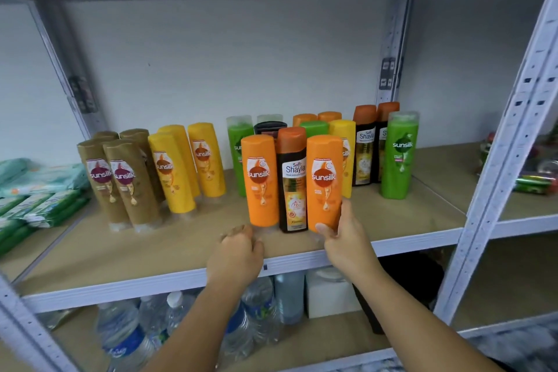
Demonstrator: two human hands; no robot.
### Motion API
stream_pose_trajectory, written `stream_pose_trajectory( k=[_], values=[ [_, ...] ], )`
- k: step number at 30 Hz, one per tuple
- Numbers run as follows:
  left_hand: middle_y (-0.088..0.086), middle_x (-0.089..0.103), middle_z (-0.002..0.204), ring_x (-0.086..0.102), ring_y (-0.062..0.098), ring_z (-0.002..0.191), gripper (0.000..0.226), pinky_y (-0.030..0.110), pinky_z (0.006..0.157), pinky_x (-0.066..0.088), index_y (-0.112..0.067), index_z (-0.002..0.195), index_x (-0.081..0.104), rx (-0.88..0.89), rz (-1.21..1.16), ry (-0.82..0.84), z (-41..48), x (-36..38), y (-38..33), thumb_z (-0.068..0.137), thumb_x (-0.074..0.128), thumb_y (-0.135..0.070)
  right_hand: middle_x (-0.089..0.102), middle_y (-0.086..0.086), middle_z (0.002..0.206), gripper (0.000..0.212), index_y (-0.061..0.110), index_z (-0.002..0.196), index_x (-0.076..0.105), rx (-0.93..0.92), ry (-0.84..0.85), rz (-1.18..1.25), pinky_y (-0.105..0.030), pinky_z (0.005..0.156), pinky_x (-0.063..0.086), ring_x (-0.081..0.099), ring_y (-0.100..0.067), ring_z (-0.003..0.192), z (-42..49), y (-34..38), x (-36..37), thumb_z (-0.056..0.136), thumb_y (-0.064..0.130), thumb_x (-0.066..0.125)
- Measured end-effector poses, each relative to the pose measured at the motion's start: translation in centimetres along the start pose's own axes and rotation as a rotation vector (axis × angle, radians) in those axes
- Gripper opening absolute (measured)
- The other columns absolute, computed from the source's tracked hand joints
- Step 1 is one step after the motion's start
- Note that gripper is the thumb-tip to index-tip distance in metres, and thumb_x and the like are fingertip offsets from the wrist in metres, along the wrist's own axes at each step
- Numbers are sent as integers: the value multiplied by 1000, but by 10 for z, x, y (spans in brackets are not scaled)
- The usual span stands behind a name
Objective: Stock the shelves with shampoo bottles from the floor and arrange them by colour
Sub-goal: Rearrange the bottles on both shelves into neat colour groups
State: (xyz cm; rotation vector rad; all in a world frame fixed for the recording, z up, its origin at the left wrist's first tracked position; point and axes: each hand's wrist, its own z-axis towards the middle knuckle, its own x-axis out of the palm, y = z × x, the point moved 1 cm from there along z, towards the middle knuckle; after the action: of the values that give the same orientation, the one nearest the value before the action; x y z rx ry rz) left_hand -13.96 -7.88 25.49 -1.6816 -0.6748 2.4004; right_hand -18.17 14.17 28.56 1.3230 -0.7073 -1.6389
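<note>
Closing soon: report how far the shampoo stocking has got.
Done: brown bottles and yellow bottles stand grouped at left. In hand: the right hand grips an orange bottle at the front. Left: the cluster behind mixes green, orange and dark bottles.

Glossy plastic shampoo bottles [262, 180] stand on a matt brown shelf board [126, 248] framed in grey painted metal [495, 178].

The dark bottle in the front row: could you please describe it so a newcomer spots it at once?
On the brown shelf board, find the three bottles nearest the front edge. The dark bottle stands between the left orange bottle and the right orange bottle. It alone there is near-black, labelled Shayla.
</note>
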Motion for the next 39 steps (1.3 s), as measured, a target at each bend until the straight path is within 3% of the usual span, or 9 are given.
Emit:
stream_pose_trajectory(
  k=[5,10,12,16,20,23,25,30,39],
  values=[
    [3,60,97,55,27,98,16,36,73,43,-23,89,45,40,12,-6,-1,-1,4,97,48,-36,53,7,127,58,28,144,36,14,41,2,-32,93,39,49,-12,114,12,2,-2,95,18,66],
    [2,63,100,59,28,95,12,42,78,53,-24,98,52,56,-17,18,8,-5,15,95,49,-35,66,16,112,34,39,122,60,109,89,188,-27,76,46,61,-6,99,24,8,-23,94,20,56],
    [2,65,104,60,30,97,12,42,79,53,-26,104,54,63,-9,23,12,-7,18,95,50,-34,65,16,115,33,38,126,62,128,18,267,-27,81,45,59,-4,100,31,5,-34,99,22,52],
    [2,65,106,60,29,100,16,39,79,51,-26,109,56,53,14,33,16,-6,18,97,51,-35,61,9,123,42,29,144,51,149,-71,212,-30,92,44,57,-9,108,52,-11,-43,102,31,52],
    [0,63,105,59,29,96,15,41,80,51,-27,95,51,70,43,44,19,0,22,99,46,-40,51,17,125,64,30,154,34,159,-57,216,-38,104,44,51,-8,114,71,-26,-33,97,34,64],
    [-4,60,101,58,28,96,16,42,79,51,-29,89,46,92,60,47,20,5,28,98,42,-42,53,11,138,77,29,157,25,136,-58,232,-45,110,42,52,-13,125,89,-32,-27,94,29,70],
    [-5,60,105,58,27,99,17,42,81,51,-30,96,50,99,81,40,20,6,29,98,40,-43,54,5,142,78,35,154,25,123,-36,261,-48,108,45,55,-18,127,97,-33,-24,92,28,72],
    [-4,61,125,56,27,113,33,42,94,48,-24,122,58,110,116,2,17,7,27,102,40,-41,62,16,119,66,33,146,35,90,19,280,-45,103,49,60,-12,114,109,-36,-20,92,21,71],
    [-4,60,128,54,25,118,34,41,98,46,-22,124,59,114,128,37,11,-2,22,104,38,-40,60,-1,116,45,21,131,39,105,-122,95,-33,84,41,56,-20,104,69,-33,-44,95,14,65]
  ],
)
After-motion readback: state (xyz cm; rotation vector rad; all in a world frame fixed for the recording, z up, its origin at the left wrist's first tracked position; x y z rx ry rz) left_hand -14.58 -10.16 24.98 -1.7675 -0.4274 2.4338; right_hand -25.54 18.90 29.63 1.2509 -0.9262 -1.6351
